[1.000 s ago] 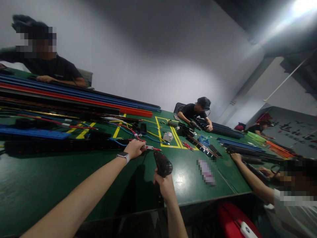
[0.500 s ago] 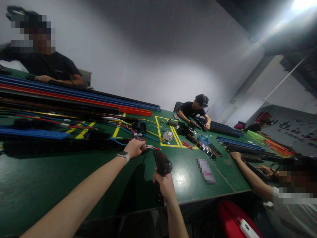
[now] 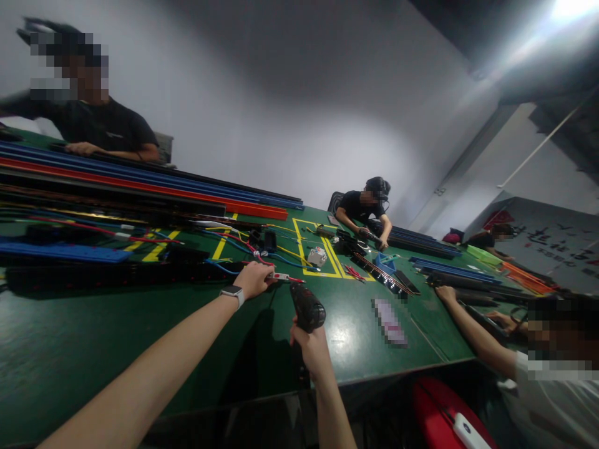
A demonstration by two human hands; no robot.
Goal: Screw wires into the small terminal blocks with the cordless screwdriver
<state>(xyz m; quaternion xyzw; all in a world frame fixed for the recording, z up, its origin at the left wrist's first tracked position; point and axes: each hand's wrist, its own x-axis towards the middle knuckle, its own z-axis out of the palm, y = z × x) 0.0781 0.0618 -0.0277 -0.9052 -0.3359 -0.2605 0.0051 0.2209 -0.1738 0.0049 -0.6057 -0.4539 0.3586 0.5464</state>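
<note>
Left hand (image 3: 253, 279): fingers closed on the near end of a small white-and-red oblong block (image 3: 281, 277), over the green tabletop (image 3: 187, 349); resting or lifted, cannot tell.
Right hand (image 3: 312, 352): wrapped round the handle of a black pistol-shaped power driver (image 3: 309, 312), well clear of the left.
Driver nose: just beside the block's thin red lead (image 3: 298, 280); contact cannot be made out.
Block risk: a light pinch could let it twist if the nose bears off-centre.
Finger risk: a slipping tip might skid toward the left fingertips.
Wire risk: sideways drift could snag the blue insulated wire (image 3: 286, 262) behind.
</note>
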